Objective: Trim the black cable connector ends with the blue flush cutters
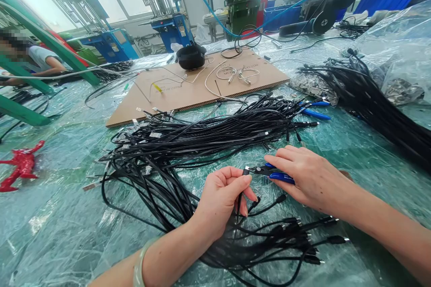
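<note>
My left hand [222,195] pinches a black cable [239,202] just below its connector [246,170]. Blue-handled flush cutters [282,176] are gripped in my right hand [311,179], and their jaws meet the connector's side; whether the blades are fully closed I cannot tell. Under and in front of my left forearm spreads a bundle of black cables [276,242] with metal-tipped plugs pointing right. A second pile of black cables [208,134] lies just beyond my hands. At its right end rests another blue-handled tool [314,112], partly covered by cables.
Behind the pile lie flat cardboard sheets [202,80] bearing a black round object [191,57] and pale cables [240,75]. More black cables [377,98] lie at the right beside clear plastic [400,49]. A red figure [22,166] sits left; a person [43,58] is beyond green posts [25,110].
</note>
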Demonstrator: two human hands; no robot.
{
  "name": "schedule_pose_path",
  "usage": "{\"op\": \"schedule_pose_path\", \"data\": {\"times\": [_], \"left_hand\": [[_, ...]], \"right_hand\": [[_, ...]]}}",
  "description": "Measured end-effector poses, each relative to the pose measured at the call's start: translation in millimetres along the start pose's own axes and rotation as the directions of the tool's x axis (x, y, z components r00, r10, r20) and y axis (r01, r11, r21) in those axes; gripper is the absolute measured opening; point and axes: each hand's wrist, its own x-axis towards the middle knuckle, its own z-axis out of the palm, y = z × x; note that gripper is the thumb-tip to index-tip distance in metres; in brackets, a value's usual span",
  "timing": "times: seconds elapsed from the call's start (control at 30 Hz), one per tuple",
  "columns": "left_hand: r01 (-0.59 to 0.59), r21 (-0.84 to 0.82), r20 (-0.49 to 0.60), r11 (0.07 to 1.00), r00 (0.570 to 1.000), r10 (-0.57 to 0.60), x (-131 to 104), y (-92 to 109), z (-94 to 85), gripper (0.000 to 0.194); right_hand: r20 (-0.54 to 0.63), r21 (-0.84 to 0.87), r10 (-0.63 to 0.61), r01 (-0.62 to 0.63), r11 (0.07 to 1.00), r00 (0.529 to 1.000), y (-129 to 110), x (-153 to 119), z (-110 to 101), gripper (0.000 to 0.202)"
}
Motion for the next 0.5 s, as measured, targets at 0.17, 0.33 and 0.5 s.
{"op": "schedule_pose_path", "data": {"times": [0.17, 0.33, 0.5], "left_hand": [[-0.009, 0.025, -0.007, 1.0, 1.0, 0.009, -0.1, -0.2, -0.2, 0.021], [-0.01, 0.039, -0.022, 0.999, 1.0, 0.011, -0.5, 0.0, -0.2, 0.021], [-0.015, 0.034, -0.019, 0.999, 1.0, 0.015, -0.7, -0.1, -0.2, 0.022]], "right_hand": [[0.021, 0.002, -0.004, 0.004, 1.0, 1.0, 0.2, 0.1, 0.8, 0.015], [0.032, 0.034, -0.003, 0.002, 0.999, 0.999, 0.2, -0.6, 1.5, 0.012], [0.059, 0.077, 0.009, -0.013, 0.997, 0.998, 0.1, -2.4, 2.3, 0.014]]}}
